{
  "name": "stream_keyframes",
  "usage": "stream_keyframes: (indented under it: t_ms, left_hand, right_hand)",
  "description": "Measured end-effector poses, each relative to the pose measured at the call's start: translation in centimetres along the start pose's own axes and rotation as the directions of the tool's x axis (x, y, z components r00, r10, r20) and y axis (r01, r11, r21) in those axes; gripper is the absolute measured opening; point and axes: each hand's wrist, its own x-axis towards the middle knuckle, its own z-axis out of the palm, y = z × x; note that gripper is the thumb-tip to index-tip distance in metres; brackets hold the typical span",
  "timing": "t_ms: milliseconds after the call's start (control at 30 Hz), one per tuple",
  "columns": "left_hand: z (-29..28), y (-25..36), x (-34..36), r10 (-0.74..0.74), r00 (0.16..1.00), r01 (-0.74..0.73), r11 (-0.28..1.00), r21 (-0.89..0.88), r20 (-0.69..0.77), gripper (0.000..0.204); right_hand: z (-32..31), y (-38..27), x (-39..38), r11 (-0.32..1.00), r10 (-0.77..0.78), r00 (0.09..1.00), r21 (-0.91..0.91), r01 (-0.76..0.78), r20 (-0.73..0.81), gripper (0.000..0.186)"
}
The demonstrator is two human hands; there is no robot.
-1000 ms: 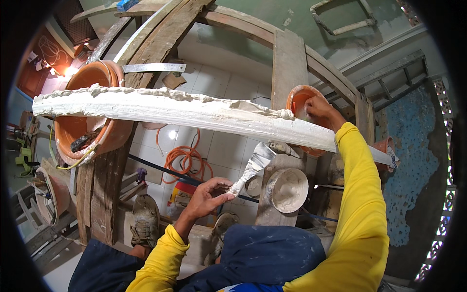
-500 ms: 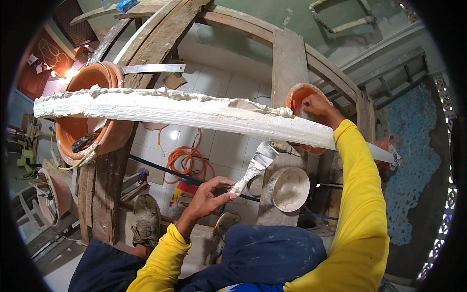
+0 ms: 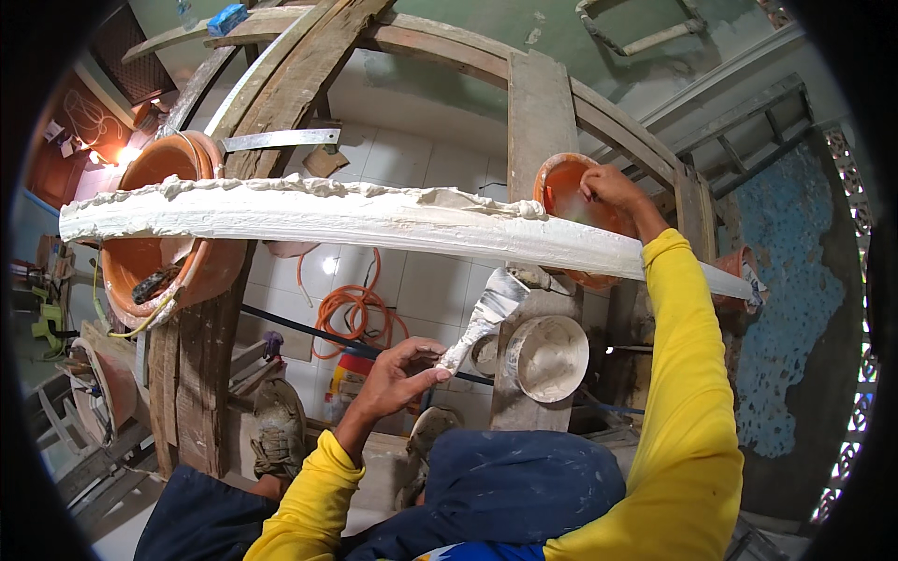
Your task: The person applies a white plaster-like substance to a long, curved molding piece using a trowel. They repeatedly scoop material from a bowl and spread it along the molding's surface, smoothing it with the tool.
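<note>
"Checking quick: what's diff vs. half a sec ago?"

"R hand (image 3: 617, 190), mostly. It looked deeper in the orange bucket (image 3: 559, 182), right of ctr in the frame; now it's up nearer the bucket's right rim, fingers over the mouth. Whole view slid a bit left too, so ignore that drift."

"Got hold of anything?"

"Can't say. Fingers are curled, but what's under them is hidden."

"And L hand (image 3: 402, 379)?"

"No real change. Lower ctr, thumb + fingers pinched on the scraper (image 3: 482, 320), blade up-right, smeared white, its tip just short of the bar in view."

"Where's the white bar (image 3: 374, 224)?"

"Runs upper left to mid right, past the big tub (image 3: 213, 266); R sleeve (image 3: 687, 346) crosses in front near its right end. Lumpy paste (image 3: 449, 197) along the top edge, same as before."

"Meaning?"

"No paste going on or off just now, AFAICT. I'd call the bar work paused while R hand's busy at the bucket. Bowl (image 3: 582, 351) w/ white paste sits untouched on the plank (image 3: 533, 418), right of lower ctr."
</note>
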Motion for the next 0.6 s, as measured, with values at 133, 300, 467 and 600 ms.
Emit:
stream_keyframes:
  t_ms: [133,300,467,600]
  left_hand:
    - [0.2,0.1,0.1,0.004,1.000,-0.004,1.000,0.019,0.007,0.033]
    - [0.2,0.1,-0.3,0.038,0.998,-0.038,0.999,0.011,-0.041,0.031]
    - [0.5,0.4,0.0,0.040,0.999,-0.039,0.999,0.016,-0.022,0.031]
    - [0.6,0.3,0.0,0.041,0.999,-0.041,0.999,0.018,-0.019,0.031]
  right_hand:
    - [2.0,0.6,0.3,0.924,-0.095,0.994,-0.368,0.107,0.051,0.018]
    - [3.4,-1.5,-0.5,0.739,-0.192,0.974,-0.635,0.226,0.123,0.020]
    - [1.7,-1.6,-0.3,0.909,-0.099,0.995,-0.404,0.101,0.028,0.024]
    - [1.4,-1.7,-1.7,0.938,-0.116,0.989,-0.337,0.080,-0.090,0.028]
